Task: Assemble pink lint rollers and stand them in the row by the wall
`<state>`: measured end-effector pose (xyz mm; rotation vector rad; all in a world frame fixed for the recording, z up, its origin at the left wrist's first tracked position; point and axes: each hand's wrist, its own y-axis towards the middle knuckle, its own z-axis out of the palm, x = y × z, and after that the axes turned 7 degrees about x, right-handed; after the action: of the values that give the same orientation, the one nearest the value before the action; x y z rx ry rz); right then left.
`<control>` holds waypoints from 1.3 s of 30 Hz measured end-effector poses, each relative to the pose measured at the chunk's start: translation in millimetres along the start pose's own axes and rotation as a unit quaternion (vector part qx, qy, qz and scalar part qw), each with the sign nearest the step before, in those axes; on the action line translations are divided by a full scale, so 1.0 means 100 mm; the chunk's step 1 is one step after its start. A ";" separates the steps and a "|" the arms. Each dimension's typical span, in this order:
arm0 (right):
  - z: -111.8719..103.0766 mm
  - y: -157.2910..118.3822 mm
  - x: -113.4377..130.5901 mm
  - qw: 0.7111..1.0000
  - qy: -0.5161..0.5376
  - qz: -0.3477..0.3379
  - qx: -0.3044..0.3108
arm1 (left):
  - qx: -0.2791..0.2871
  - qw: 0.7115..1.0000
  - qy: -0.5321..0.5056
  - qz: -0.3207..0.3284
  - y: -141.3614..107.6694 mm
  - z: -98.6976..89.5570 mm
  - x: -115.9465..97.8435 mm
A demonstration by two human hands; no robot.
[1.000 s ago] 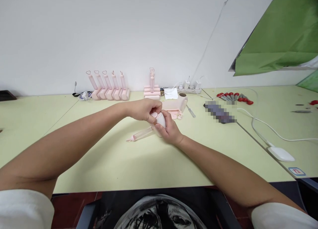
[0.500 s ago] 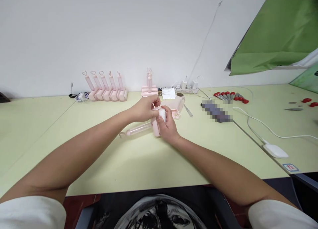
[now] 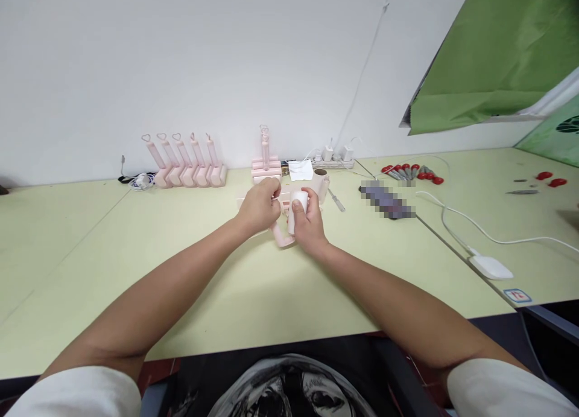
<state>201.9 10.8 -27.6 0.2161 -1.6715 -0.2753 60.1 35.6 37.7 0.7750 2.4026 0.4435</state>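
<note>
My right hand is wrapped round a white cylinder, held upright with the thumb across its upper part. Just left of it, my left hand is closed on a pink casing, whose lower end shows below the fingers. The cylinder and the casing are side by side, and the casing's upper part is hidden by my left hand. Behind my hands lie pink parts, partly covered. A pink cup-like piece with a dark opening stands just beyond my right hand.
Several pink devices with heart-shaped loops stand at the back left, more pink pieces at the back centre. A screwdriver, a blurred dark object, red-handled tools, a power strip and a white charger are farther right.
The white cylinder has come away from the pink casing and shows more fully. My left hand has turned and closed more over the casing. The whole view has shifted slightly.
</note>
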 end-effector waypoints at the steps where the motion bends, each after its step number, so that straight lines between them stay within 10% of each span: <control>1: 0.00 0.01 0.00 0.999 0.034 0.007 0.001 | 0.011 1.000 -0.005 -0.008 -0.02 -0.02 0.03; 11: -0.04 0.02 0.06 0.975 0.197 0.085 0.053 | 0.102 0.978 -0.087 -0.161 -0.38 -0.35 0.75; 23: -0.11 -0.08 -0.05 0.976 -0.082 -0.019 0.201 | 0.079 0.948 -0.014 -0.308 -0.47 -0.47 1.28; 33: -0.19 -0.09 -0.06 0.942 -0.181 -0.088 0.267 | 0.125 0.943 0.010 -0.307 -0.44 -0.52 1.28; 39: -0.21 -0.09 -0.02 0.928 -0.208 -0.098 0.292 | 0.041 0.982 -0.017 -0.185 -0.53 -0.43 0.67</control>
<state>222.4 1.2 -29.9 0.8221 -2.1288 0.0474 -33.0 30.0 18.8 0.3510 2.4712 0.1804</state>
